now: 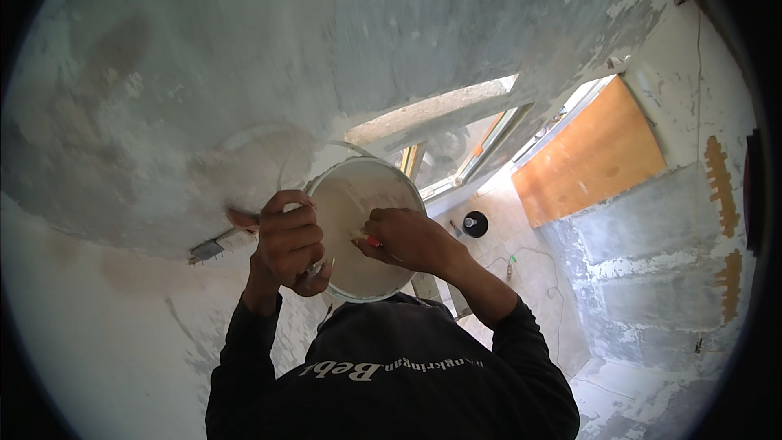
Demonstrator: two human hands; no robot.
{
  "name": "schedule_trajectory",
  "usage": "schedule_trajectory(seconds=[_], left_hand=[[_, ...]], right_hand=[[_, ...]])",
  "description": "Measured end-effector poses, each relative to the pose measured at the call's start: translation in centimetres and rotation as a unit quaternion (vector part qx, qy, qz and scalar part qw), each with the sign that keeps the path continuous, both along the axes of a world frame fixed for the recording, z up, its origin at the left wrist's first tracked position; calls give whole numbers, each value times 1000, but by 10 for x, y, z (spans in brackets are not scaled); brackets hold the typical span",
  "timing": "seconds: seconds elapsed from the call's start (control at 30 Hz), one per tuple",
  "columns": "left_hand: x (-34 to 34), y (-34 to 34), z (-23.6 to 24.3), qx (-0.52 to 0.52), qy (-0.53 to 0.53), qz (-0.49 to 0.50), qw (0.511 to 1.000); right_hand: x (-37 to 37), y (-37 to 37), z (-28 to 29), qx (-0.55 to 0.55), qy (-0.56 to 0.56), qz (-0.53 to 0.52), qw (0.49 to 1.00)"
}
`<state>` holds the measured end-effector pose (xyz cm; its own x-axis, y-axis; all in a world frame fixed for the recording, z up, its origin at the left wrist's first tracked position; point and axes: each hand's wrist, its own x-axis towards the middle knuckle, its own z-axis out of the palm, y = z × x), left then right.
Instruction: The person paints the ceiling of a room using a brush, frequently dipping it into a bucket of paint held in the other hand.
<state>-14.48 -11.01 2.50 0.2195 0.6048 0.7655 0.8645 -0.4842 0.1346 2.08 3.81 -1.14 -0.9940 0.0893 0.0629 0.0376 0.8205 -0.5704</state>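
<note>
A round bucket point(372, 296) with a pale rim stands in front of my chest, holding a smooth, whitish-beige paste point(346, 204). My left hand point(292, 240) is closed at its left rim, fingers curled. A small shiny edge point(322, 267) shows by its lower fingers; what it grips is mostly hidden. Over the bucket's right half, my right hand point(410, 239) is closed around a tool with a red part point(373, 241) at its handle. The tool's far end cannot be made out. A thin, pale bucket handle point(283, 165) arcs up beyond the rim.
A patchy grey plastered wall point(244, 57) rises ahead, with an opening at its right. An orange-brown board point(595, 155) leans farther right. Below lie a tiled floor point(521, 310), a black round container point(475, 224) and a thin cable point(556, 269). A small dark fitting point(208, 251) sits left.
</note>
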Motion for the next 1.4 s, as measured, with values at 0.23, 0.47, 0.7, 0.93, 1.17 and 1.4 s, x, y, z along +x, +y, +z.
schedule_trajectory(seconds=[0.23,0.47,0.7,0.93,1.17,1.4], left_hand=[[-6,1,-8,-10,-13,-7,1000],[-8,0,-11,3,13,7,1000],[-12,-1,-15,28,27,28,999],[-12,4,-18,40,35,34,998],[-8,11,-20,55,39,37,997],[-1,15,-29,68,14,17,997]], right_hand=[[-9,0,2,-7,40,33,999],[-23,2,0,21,58,28,998],[-27,7,-3,-6,84,-16,996],[-33,15,-11,-44,78,-28,996],[-32,18,-10,-35,76,-35,996],[-21,22,10,-140,87,10,986]])
